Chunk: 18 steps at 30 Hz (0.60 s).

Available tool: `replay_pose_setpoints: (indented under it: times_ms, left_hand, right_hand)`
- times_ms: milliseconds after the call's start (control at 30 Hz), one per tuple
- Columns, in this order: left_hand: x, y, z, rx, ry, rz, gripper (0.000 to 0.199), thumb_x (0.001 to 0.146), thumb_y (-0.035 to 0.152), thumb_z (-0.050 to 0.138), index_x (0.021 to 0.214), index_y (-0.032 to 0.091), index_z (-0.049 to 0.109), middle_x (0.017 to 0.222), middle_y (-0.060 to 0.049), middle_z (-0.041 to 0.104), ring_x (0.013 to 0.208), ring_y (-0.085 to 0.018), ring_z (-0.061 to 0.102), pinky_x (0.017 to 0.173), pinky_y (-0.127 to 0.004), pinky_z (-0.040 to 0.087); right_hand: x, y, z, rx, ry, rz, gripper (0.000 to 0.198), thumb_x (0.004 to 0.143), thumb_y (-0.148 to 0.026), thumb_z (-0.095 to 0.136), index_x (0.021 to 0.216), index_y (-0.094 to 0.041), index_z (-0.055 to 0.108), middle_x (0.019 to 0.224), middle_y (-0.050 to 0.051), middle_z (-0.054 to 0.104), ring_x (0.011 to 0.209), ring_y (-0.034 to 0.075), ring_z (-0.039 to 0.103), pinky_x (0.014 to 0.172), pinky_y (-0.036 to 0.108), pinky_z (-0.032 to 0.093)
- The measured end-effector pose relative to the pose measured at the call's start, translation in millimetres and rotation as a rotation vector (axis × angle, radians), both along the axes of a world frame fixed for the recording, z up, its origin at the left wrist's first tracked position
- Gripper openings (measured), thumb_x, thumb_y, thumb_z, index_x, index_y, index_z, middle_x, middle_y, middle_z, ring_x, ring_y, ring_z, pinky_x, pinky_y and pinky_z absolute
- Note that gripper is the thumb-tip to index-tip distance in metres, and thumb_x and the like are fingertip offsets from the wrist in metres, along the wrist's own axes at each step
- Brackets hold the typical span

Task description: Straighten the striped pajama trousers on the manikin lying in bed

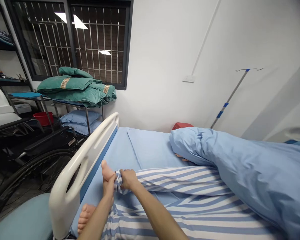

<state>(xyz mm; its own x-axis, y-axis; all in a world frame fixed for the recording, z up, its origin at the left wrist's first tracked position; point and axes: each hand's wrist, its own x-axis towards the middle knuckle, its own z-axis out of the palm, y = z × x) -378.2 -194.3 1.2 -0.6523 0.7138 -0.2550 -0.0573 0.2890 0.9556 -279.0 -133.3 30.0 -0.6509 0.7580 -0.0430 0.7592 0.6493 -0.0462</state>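
A person in blue-and-white striped trousers (176,178) lies on the bed, legs stretched toward the footboard. My left hand (109,187) is closed around the heel and ankle of the far bare foot (107,170). Just right of it, my right hand (129,179) grips the far trouser leg near its cuff (118,181), fingers over the top of the cloth. The near bare foot (85,216) rests beside my left forearm, partly hidden by it. A light blue quilt (230,163) is folded back over the person's upper body.
The white footboard (67,176) stands left of the feet. Beyond it are a wheelchair (47,143) and a rack with green quilts (77,88). An IV pole (230,98) rises behind the bed. The person's fingers (182,157) show under the quilt's edge.
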Motion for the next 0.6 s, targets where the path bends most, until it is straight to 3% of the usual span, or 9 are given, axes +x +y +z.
replay_pose_setpoints:
  times_ms: [100, 267, 467, 600]
  left_hand:
    - [7.4, 5.9, 47.2, 0.208, -0.055, -0.009, 0.048, 0.069, 0.034, 0.056, 0.113, 0.020, 0.045, 0.095, -0.003, 0.064, 0.088, -0.021, 0.063, 0.071, -0.027, 0.052]
    - [38.8, 11.8, 157.0, 0.438, 0.229, -0.086, 0.060, 0.064, 0.040, 0.063, 0.118, 0.025, 0.045, 0.107, -0.005, 0.057, 0.103, -0.022, 0.055, 0.087, -0.034, 0.047]
    - [118.2, 3.6, 290.3, 0.453, 0.641, -0.089, 0.080, 0.060, 0.039, 0.065, 0.131, 0.025, 0.029, 0.118, -0.009, 0.041, 0.116, -0.027, 0.042, 0.098, -0.042, 0.036]
    - [162.9, -0.9, 348.0, 0.454, 0.711, -0.150, 0.073, 0.064, 0.041, 0.062, 0.128, 0.027, 0.029, 0.120, -0.010, 0.038, 0.113, -0.030, 0.041, 0.092, -0.043, 0.039]
  right_hand:
    - [8.9, 1.7, 47.1, 0.045, 0.066, -0.011, 0.060, 0.052, -0.044, 0.069, 0.103, -0.018, 0.051, 0.094, 0.011, 0.065, 0.086, 0.028, 0.062, 0.073, 0.038, 0.044]
    - [41.7, 8.9, 144.8, 0.110, 0.277, -0.035, 0.060, 0.058, -0.042, 0.065, 0.111, -0.020, 0.048, 0.100, 0.009, 0.064, 0.090, 0.027, 0.060, 0.070, 0.034, 0.045]
    - [116.9, 13.7, 262.1, 0.244, 0.580, -0.017, 0.055, 0.065, -0.029, 0.060, 0.118, -0.020, 0.047, 0.105, 0.005, 0.064, 0.096, 0.022, 0.058, 0.075, 0.029, 0.044]
    - [159.3, 10.4, 311.4, 0.307, 0.695, -0.035, 0.043, 0.067, -0.027, 0.058, 0.108, -0.015, 0.054, 0.101, 0.006, 0.064, 0.093, 0.020, 0.058, 0.075, 0.026, 0.043]
